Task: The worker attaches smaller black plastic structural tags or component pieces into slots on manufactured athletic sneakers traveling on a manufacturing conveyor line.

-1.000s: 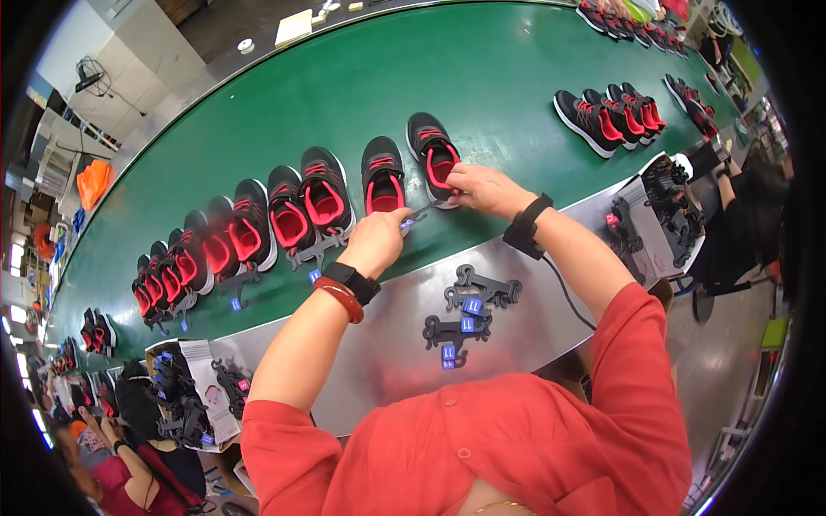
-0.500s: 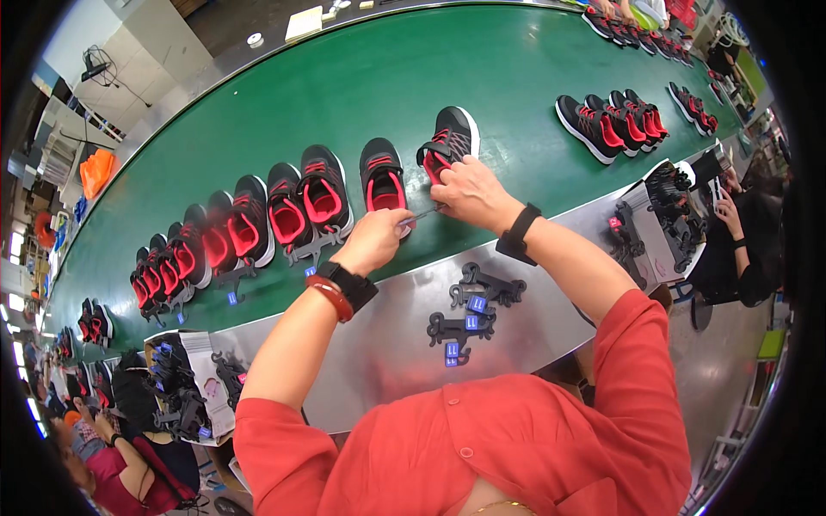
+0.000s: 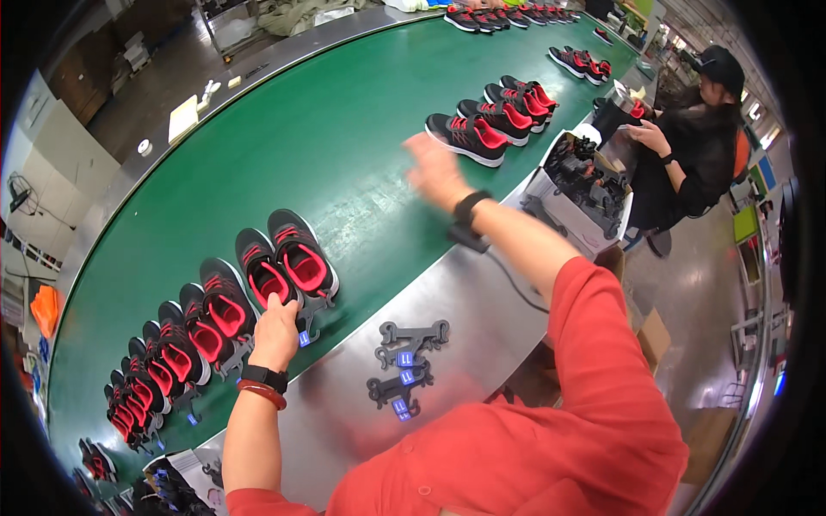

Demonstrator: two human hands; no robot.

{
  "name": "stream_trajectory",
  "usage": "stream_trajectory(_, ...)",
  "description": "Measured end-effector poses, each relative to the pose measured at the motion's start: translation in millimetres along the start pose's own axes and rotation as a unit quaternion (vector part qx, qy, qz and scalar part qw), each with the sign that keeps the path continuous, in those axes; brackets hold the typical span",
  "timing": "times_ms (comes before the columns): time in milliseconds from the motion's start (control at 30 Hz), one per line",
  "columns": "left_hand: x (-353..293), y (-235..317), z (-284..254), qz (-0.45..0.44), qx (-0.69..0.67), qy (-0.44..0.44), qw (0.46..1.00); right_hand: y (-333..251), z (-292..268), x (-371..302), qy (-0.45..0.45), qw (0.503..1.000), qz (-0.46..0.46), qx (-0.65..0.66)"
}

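Note:
My left hand (image 3: 275, 334) is closed on the heel of a black sneaker (image 3: 259, 265) with red lining, part of the pair at the right end of a long row on the green table. A dark plastic shoe hanger (image 3: 311, 320) with a blue tag sits at the heels of this pair. My right hand (image 3: 437, 175), blurred by motion, reaches over the table with its fingers apart and nothing in them. Closest to it is a black and red sneaker (image 3: 467, 139), first in a group of several.
Several loose shoe hangers (image 3: 408, 365) lie on the metal ledge (image 3: 482, 301) before me. A box of hangers (image 3: 594, 193) stands at the right, another box (image 3: 185, 482) at the lower left. At the right a co-worker (image 3: 701, 146) handles a shoe. More sneakers (image 3: 508, 17) line the far edge.
The pair my hands were at has joined the row's right end, with a hanger at its heels. My right hand has let go and swung right toward the other sneakers. The view has turned right.

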State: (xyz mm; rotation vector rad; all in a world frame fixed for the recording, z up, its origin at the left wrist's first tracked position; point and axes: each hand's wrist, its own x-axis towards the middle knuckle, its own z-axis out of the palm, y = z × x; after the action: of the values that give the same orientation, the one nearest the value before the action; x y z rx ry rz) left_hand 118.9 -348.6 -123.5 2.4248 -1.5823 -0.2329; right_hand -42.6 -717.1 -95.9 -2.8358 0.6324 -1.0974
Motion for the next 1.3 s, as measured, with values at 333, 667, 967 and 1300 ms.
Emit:
stream_trajectory(333, 0, -1, -1, -0.031, 0.017, -0.045, 0.998, 184, -53, 8, -0.130, 0.891, 0.380, -0.211)
stream_trajectory(667, -1, -6, 3, -0.048, 0.021, -0.046, 0.998, 172, -47, 27, -0.239, 0.934, 0.263, 0.022)
stream_trajectory(967, -8, -16, 13, -0.032, 0.014, -0.008, 0.999, 97, -8, 25, -0.260, 0.929, 0.232, 0.122)
stream_trajectory(1300, -31, -27, 10, -0.024, -0.012, 0.004, 1.000, -130, 56, -3, -0.256, 0.948, 0.122, 0.145)
